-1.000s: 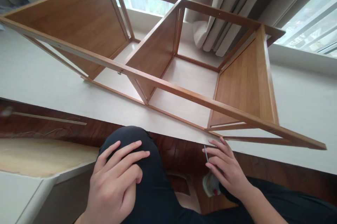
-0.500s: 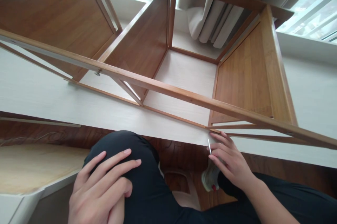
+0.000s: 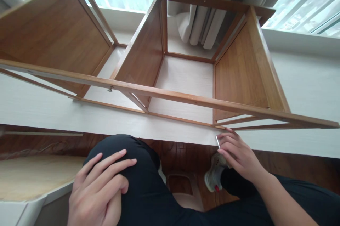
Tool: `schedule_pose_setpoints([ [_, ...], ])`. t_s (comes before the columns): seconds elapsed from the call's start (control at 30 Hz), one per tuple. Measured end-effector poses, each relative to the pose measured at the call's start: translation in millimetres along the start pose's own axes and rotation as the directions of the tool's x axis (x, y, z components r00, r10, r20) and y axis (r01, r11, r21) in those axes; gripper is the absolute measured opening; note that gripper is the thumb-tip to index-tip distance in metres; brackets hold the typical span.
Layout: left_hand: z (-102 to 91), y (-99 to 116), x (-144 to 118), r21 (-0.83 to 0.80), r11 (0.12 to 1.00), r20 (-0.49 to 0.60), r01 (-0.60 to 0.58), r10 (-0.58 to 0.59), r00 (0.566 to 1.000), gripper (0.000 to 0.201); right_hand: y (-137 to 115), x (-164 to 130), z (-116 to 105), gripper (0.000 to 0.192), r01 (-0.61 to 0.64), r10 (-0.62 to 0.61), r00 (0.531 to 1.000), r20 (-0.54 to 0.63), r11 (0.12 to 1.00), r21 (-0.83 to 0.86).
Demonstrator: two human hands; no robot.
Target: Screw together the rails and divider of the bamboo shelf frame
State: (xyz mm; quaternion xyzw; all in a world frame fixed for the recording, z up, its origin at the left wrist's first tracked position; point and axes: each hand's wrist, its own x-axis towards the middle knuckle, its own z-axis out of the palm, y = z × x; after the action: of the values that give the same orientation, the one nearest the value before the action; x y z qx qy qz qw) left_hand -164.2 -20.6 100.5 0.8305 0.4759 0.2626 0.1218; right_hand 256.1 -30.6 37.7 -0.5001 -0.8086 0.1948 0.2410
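1. Right hand (image 3: 240, 155): fingers curled together, pinching a thin metal tool, prob. a hex key (image 3: 217, 141); only the short bright end shows above the fingertips, rest hidden in the grip.
2. Tool location: at the near edge of the white sill (image 3: 39, 102), just below the lower right corner of the bamboo shelf frame (image 3: 164, 93), close to the frame's bottom rail; contact w/ rail not discernible.
3. Left hand (image 3: 99, 187): fingers loosely spread, resting flat on the raised left knee in dark trousers (image 3: 148, 183); holding nothing.
4. Handling, hex key (judged): stiff, light, smooth steel, so prone to slipping or rolling betw. fingertips; best gripped on the long arm, thumb against index and middle, as seems done now.
5. Handling, shelf frame (judged): rigid but light for its bulk, slim rails, open back; lying on its side on the sill, three bays. Likely to rack or tip if pushed at one end; better held at a corner joint or the upright divider (image 3: 143, 56), not mid-rail.
6. Small screw or fitting (image 3: 109, 90) hanging under the front rail, left of centre; looks partly out.
7. Around: grey curtain (image 3: 199, 24) behind frame, windows beyond, white shoe (image 3: 214, 176) on dark wood floor, pale board (image 3: 32, 173) at lower left.
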Motion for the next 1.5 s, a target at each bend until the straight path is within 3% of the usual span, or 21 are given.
schedule_pose_setpoints([
  [0.37,-3.7,0,12,0.063,0.997,-0.009,-0.037,0.038,0.999,0.019,32,-33,-23,0.014,-0.092,0.087,0.984,-0.152,0.995,-0.026],
  [0.53,-0.6,4,34,-0.038,0.980,-0.102,0.194,-0.197,0.975,0.013,46,-46,-37,0.020,-0.176,0.167,0.968,-0.186,0.984,-0.033],
  [0.63,13.8,15,61,-0.244,0.911,-0.031,0.331,-0.349,0.937,0.030,44,-52,-42,0.022,-0.191,0.183,0.955,-0.234,0.981,-0.015],
  [0.73,35.8,30,87,-0.454,0.811,0.112,0.369,-0.359,0.927,0.043,30,-52,-45,0.023,-0.167,0.161,0.952,-0.259,0.986,0.000],
  [0.87,55.9,42,103,-0.517,0.786,0.103,0.338,-0.335,0.936,0.047,2,-44,-43,0.022,-0.111,0.118,0.968,-0.221,0.993,0.045],
  [1.27,49.1,45,96,-0.493,0.811,0.055,0.315,-0.332,0.942,0.040,-70,4,-22,0.020,0.183,-0.170,0.982,-0.081,0.963,0.200],
  [1.33,47.9,49,90,-0.519,0.791,-0.010,0.325,-0.386,0.923,0.037,-81,13,-18,0.021,0.201,-0.186,0.979,-0.087,0.957,0.211],
  [1.4,49.0,54,80,-0.560,0.739,-0.059,0.375,-0.487,0.871,0.029,-91,22,-14,0.022,0.217,-0.196,0.974,-0.115,0.950,0.223],
  [1.5,55.0,65,63,-0.662,0.621,0.032,0.419,-0.536,0.844,0.021,-103,35,-8,0.021,0.230,-0.194,0.967,-0.164,0.944,0.237],
])
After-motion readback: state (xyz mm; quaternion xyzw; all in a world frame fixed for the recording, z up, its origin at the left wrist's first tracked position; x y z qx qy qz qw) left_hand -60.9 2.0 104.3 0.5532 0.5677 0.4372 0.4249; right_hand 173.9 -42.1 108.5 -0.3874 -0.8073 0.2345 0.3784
